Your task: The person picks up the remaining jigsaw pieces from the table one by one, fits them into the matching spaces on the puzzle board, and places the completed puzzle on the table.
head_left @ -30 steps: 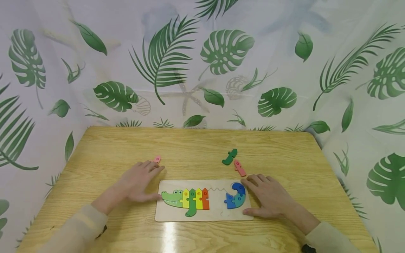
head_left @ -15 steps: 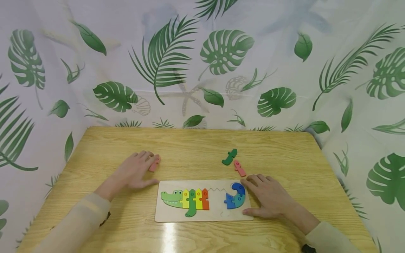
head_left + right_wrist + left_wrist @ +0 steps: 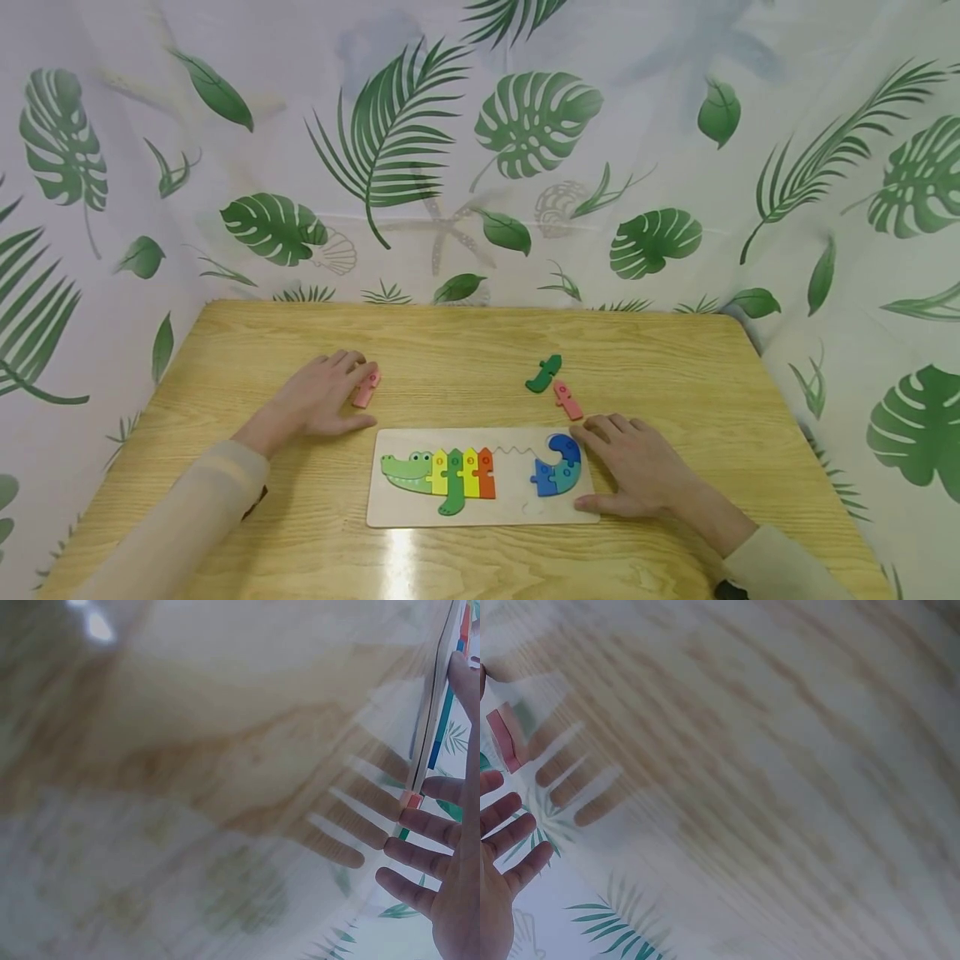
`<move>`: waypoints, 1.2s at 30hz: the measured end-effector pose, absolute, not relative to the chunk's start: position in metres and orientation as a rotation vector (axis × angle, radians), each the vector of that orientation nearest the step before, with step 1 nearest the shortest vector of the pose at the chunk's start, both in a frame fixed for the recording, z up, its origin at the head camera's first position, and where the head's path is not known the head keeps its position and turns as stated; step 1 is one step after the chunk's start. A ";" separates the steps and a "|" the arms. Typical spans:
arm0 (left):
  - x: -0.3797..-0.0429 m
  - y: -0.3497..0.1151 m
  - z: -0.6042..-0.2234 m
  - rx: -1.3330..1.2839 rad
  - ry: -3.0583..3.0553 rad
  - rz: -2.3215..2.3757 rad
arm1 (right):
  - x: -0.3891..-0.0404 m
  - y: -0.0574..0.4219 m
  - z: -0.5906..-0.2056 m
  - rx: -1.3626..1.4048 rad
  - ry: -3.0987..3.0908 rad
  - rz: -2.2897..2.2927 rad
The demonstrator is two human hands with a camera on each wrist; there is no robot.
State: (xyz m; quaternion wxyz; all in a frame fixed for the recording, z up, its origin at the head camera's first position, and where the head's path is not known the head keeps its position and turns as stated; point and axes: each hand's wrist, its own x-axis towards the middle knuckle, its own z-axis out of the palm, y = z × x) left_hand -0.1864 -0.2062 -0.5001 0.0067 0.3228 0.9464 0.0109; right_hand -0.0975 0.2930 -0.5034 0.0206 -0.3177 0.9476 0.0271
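A wooden puzzle board (image 3: 517,508) lies before me in the head view. On it sit a green crocodile head (image 3: 407,471), yellow, green and orange body pieces, and a blue tail (image 3: 567,462) at the right. My left hand (image 3: 318,398) is beyond the board's left end, fingers spread and thumb apart. A pink puzzle piece (image 3: 365,392) lies by its fingertips, between index finger and thumb; the left wrist view shows this pink piece (image 3: 507,739) too. My right hand (image 3: 637,467) rests at the board's right edge, fingers extended.
Behind the board, on the wooden table (image 3: 450,350), lie a dark green leg-shaped piece (image 3: 545,373) and a second pink piece (image 3: 567,400). A leaf-print cloth (image 3: 420,250) hangs behind and beside the table.
My left hand has moved away from the board's left edge, farther back on the table, uncovering most of the nearby pink piece. The right hand stays at the board.
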 end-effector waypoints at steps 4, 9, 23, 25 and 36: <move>-0.188 -0.204 -0.499 1.040 2.962 0.048 | -0.097 0.293 -0.505 -0.987 2.947 0.081; -0.190 -0.203 -0.500 1.067 2.963 0.036 | -0.097 0.294 -0.505 -0.989 2.953 0.074; -0.192 -0.205 -0.505 1.015 2.966 0.078 | -0.097 0.294 -0.505 -0.985 2.948 0.071; -0.191 -0.206 -0.506 1.002 2.969 0.090 | -0.097 0.294 -0.505 -0.980 2.945 0.071; -0.191 -0.213 -0.506 0.924 2.975 0.135 | -0.096 0.293 -0.503 -0.989 2.952 0.074</move>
